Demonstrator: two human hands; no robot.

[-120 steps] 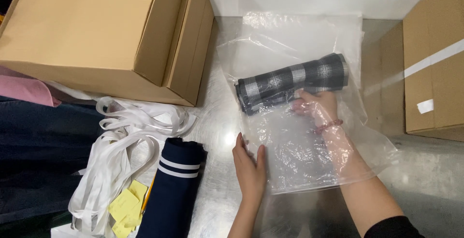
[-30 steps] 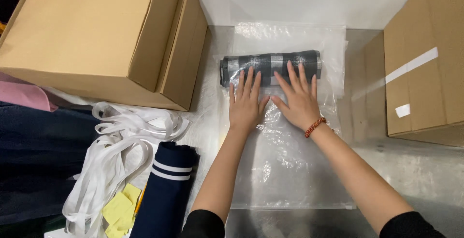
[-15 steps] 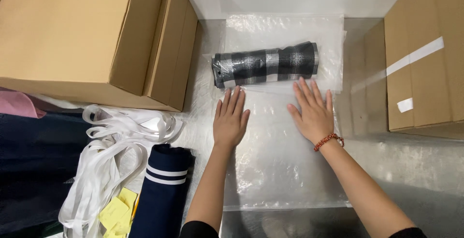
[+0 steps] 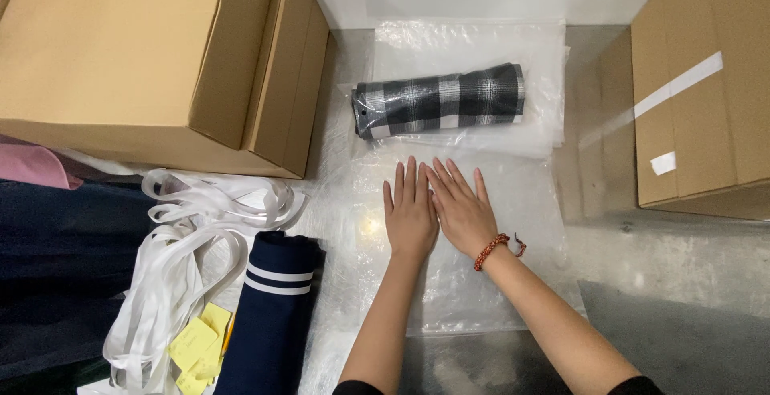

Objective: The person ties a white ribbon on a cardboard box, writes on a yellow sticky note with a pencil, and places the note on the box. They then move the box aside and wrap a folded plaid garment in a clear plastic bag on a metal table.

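A clear plastic bag (image 4: 513, 202) lies flat on the metal table. Inside its far end sits a rolled grey and black checked cloth (image 4: 439, 100). My left hand (image 4: 410, 212) and my right hand (image 4: 461, 209) rest palm down, side by side, on the bag's middle, fingers together and pointing at the roll. Both hands hold nothing. A red bead bracelet is on my right wrist.
A large cardboard box (image 4: 160, 58) stands at the back left, another box (image 4: 706, 90) at the right. Left of my arms lie a rolled navy cloth with white stripes (image 4: 273, 315), a heap of white straps (image 4: 184, 259), yellow tags (image 4: 196, 343) and dark clothing (image 4: 56, 267).
My hands have slid down the bag from the roll toward me and come together at its middle. Earlier my right hand was inside the bag pushing the roll in.
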